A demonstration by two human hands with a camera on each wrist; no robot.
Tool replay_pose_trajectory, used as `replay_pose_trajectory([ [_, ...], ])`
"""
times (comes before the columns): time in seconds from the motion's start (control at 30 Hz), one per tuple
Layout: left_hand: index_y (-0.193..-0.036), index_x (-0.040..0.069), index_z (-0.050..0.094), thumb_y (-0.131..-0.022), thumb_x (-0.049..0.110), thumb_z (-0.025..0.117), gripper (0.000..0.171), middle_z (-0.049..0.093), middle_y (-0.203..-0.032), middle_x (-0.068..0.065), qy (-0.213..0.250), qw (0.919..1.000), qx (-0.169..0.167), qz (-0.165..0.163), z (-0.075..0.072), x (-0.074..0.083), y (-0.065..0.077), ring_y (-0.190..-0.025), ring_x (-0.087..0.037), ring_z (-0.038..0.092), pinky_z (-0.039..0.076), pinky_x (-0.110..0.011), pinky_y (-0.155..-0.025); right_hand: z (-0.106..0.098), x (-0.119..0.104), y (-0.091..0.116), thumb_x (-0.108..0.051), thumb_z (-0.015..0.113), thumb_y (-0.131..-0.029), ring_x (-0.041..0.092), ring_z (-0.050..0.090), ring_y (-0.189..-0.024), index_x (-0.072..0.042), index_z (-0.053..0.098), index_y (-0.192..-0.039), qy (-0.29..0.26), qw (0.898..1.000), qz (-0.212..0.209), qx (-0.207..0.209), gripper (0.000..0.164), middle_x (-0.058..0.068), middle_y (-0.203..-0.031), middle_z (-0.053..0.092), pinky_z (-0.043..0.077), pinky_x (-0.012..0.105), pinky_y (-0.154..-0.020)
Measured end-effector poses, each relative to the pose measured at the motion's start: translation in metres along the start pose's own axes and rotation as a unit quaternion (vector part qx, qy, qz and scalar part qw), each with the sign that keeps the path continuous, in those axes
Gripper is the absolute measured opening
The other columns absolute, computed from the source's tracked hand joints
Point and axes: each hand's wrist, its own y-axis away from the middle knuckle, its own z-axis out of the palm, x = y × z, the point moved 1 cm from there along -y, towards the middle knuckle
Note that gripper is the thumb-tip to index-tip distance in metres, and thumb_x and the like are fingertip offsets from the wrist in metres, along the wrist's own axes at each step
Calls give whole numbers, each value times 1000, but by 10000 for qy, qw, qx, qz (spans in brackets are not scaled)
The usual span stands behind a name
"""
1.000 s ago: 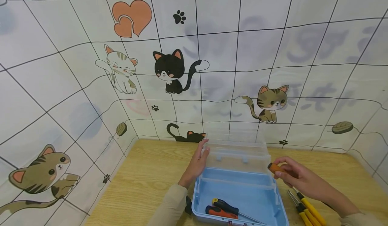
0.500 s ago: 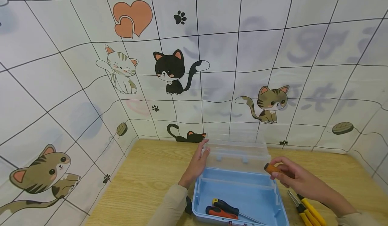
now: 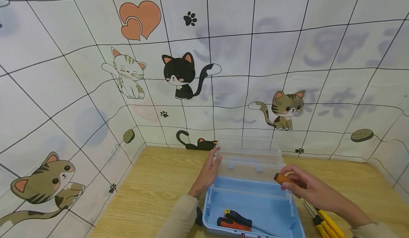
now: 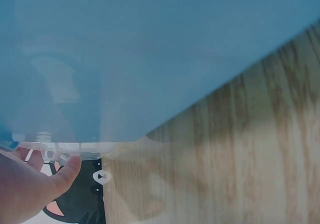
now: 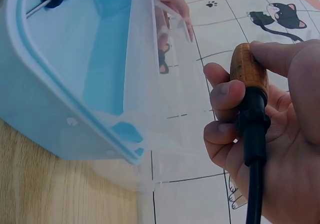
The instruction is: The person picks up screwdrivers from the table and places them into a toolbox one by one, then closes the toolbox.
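Observation:
A light-blue toolbox (image 3: 252,192) stands open, its clear lid (image 3: 249,167) tipped back toward the wall. My left hand (image 3: 205,176) holds the lid's left edge, thumb on one side and fingers on the other. Over the box's back right corner, my right hand (image 3: 306,186) grips an orange-handled tool (image 5: 248,72), whose black collar and thin black shaft or cord run down past the palm in the right wrist view. Inside the box, toward the front, lie a black-and-yellow screwdriver (image 3: 238,217) and a red-and-black handled tool (image 3: 232,224).
Several yellow-handled tools (image 3: 330,223) with slim metal tips lie on the wooden table (image 3: 150,188), right of the box. A black object (image 3: 199,216) shows beside its left side, partly behind the sleeve. A cat-print wall covering (image 3: 230,71) rises behind the table.
My right hand has shifted left with the orange-handled tool, toward the box's back right corner. The left hand keeps its hold on the lid.

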Motion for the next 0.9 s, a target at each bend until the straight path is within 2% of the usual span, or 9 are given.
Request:
replay_pose_trajectory([
  [0.07, -152, 34, 29, -107, 47, 34, 47, 31, -159, -1, 30, 10000, -3, -22, 0, 1, 0, -144, -30, 31, 26, -62, -113, 1, -2, -1, -11, 46, -106, 23, 64, -86, -5, 41, -131, -2, 10000, 15, -36, 26, 18, -111, 69, 49, 31, -59],
  [0.17, -153, 33, 28, -107, 44, 34, 47, 27, -161, -1, 83, 10000, -3, -20, 0, 0, 0, -147, -32, 27, 23, -64, -113, 3, -5, -3, -10, 46, -106, 22, 64, -86, -5, 40, -131, -62, 9999, -59, -125, 27, 18, -110, 69, 50, 31, -60],
  [0.33, -152, 35, 29, -108, 43, 35, 46, 25, -162, -1, 101, 9999, -6, -13, 0, 1, 1, -148, -32, 24, 21, -64, -114, 9, -10, -7, -6, 44, -106, 23, 56, -72, -4, 40, -131, -238, 9986, -332, -332, 25, 19, -93, 65, 45, 31, -55],
  [0.43, -151, 38, 29, -107, 45, 34, 45, 27, -161, -1, 73, 10000, -6, 7, 0, 1, 1, -147, -31, 27, 24, -63, -114, 13, -12, -10, -5, 44, -105, 22, 53, -65, -5, 41, -130, -248, 9982, -392, -374, 25, 14, -87, 64, 45, 31, -54],
  [0.57, -151, 37, 29, -107, 47, 33, 46, 27, -161, -2, 43, 10000, -3, 45, 0, 1, 1, -146, -31, 28, 25, -62, -114, 15, -13, -12, -5, 44, -105, 19, 55, -69, -4, 41, -131, -242, 9981, -400, -402, 26, 7, -96, 68, 44, 31, -54],
  [0.73, -152, 36, 30, -107, 47, 34, 46, 26, -162, -2, 6, 10000, 18, 72, 0, 1, 1, -146, -32, 28, 25, -62, -114, 20, -15, -15, -8, 46, -105, 15, 54, -66, -5, 42, -132, -161, 9986, -232, -452, 27, 2, -94, 67, 43, 30, -53],
  [0.9, -151, 39, 30, -107, 46, 34, 45, 25, -162, 0, 14, 10000, 23, 73, 0, 0, 0, -148, -30, 26, 23, -62, -114, 25, -17, -19, -7, 46, -105, 17, 55, -69, -6, 43, -131, -142, 9977, -367, -548, 27, 1, -94, 67, 41, 30, -53],
])
